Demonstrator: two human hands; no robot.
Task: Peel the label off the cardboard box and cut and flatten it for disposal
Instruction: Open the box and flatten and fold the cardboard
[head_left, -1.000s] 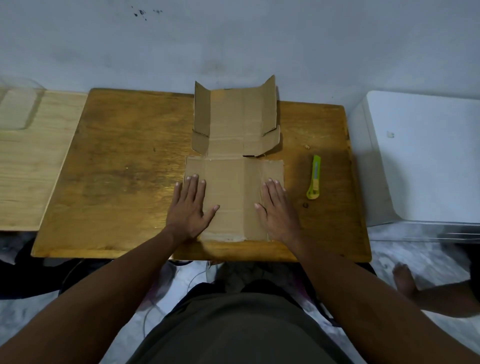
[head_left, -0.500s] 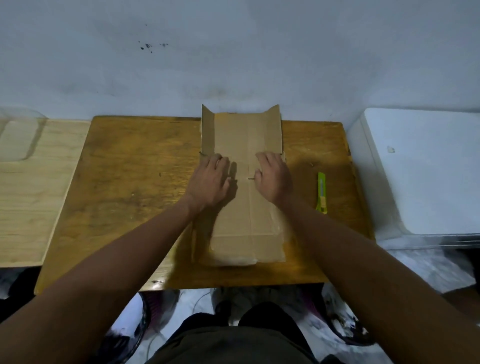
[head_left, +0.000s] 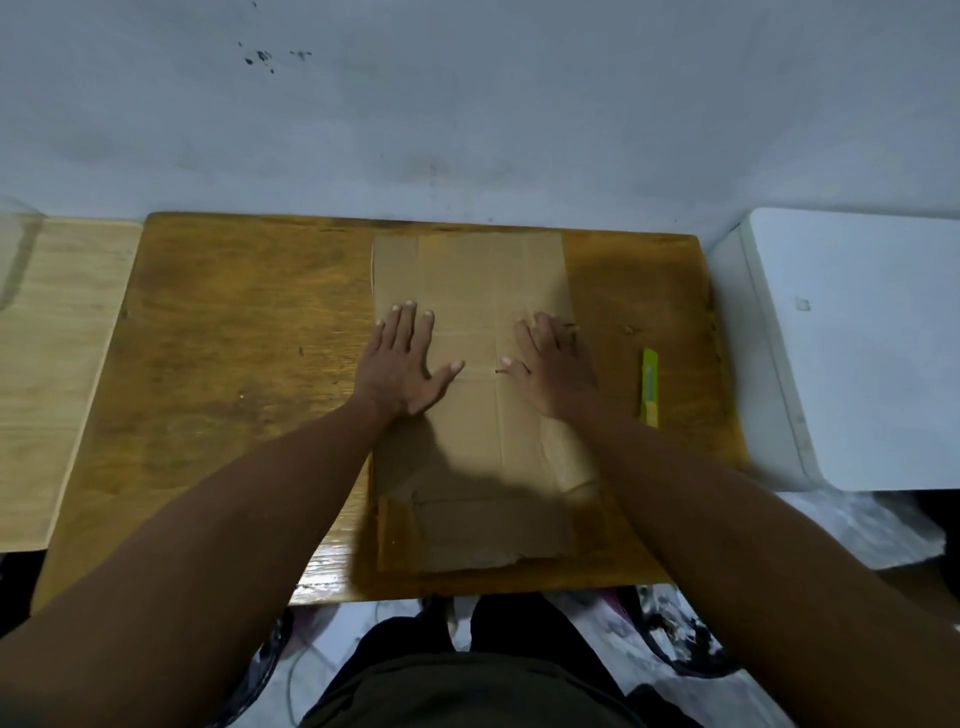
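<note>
**Flattened box pinned, springback risk**

Risks first, all judged from layout. Could spring back up along creases once pressure lifts, since cardboard w/ folded panels tends to hold memory; near end by table edge looks ragged and slightly lifted, so likeliest spot to pop. Could slide toward near edge of wooden table (head_left: 218, 364) if pushed forward w/o even weight on both sides. Green utility knife (head_left: 650, 387) lying just beside right forearm, to the right of the sheet; careless sweep of that arm could knock it off or catch skin, blade state too small to tell. No label visible on upward face, so can't tell whether peeled or underneath.

Pose: cardboard box (head_left: 478, 280) lying opened out flat, long axis running from wall to near edge, mid-table. Left hand (head_left: 402, 364) palm down, fingers spread, on left side of sheet, thumb pointing inward. Right hand (head_left: 553, 366) palm down on right side, fingers splayed. Hands apart, gripping nothing, just pressing. Both arms extended nearly straight, body leaning in.
</note>
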